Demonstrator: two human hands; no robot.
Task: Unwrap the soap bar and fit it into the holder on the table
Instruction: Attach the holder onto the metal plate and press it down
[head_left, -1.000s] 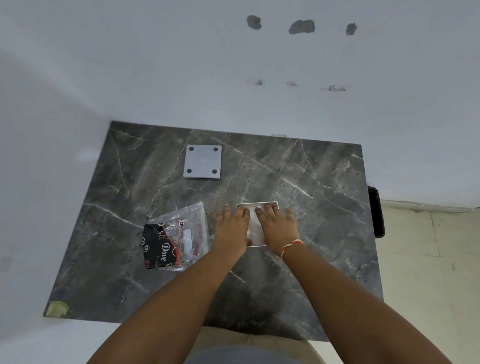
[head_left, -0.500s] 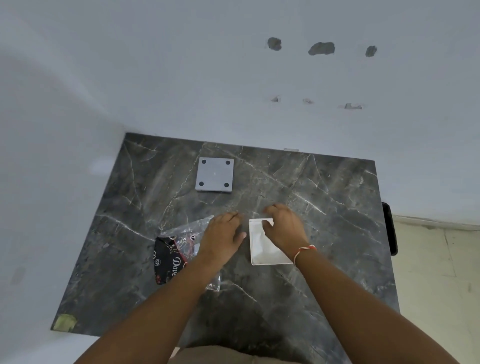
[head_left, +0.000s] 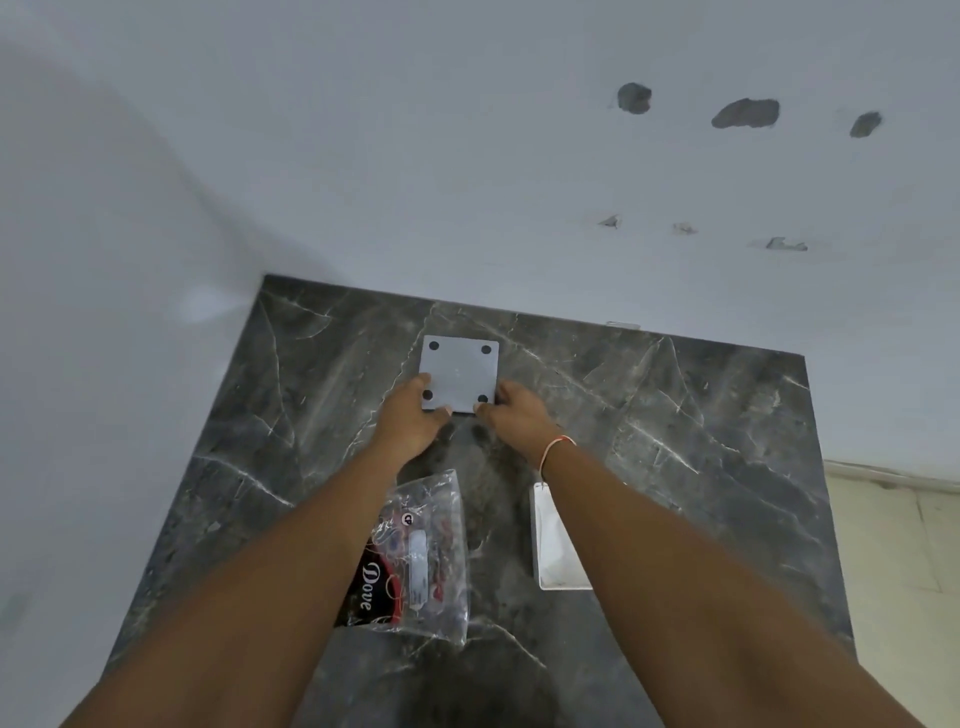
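At the far side of the table (head_left: 675, 415), both hands are closing on the grey plate (head_left: 460, 371).

Left hand (head_left: 413, 415) is pinching the plate's near-left corner and right hand (head_left: 511, 410) its near-right corner, fingers curled narrow on its edges; whether it is lifting yet I cannot tell. Soap is sitting in its clear wrapper (head_left: 415, 558) near the body, apparently unopened, with a white tray (head_left: 553, 540) just beside it to the right. Which piece is serving as the holder is unclear. Gripping evenly on both corners and sliding the plate straight back, clear of wrapper and tray, is probably the tidy way to bring it near.
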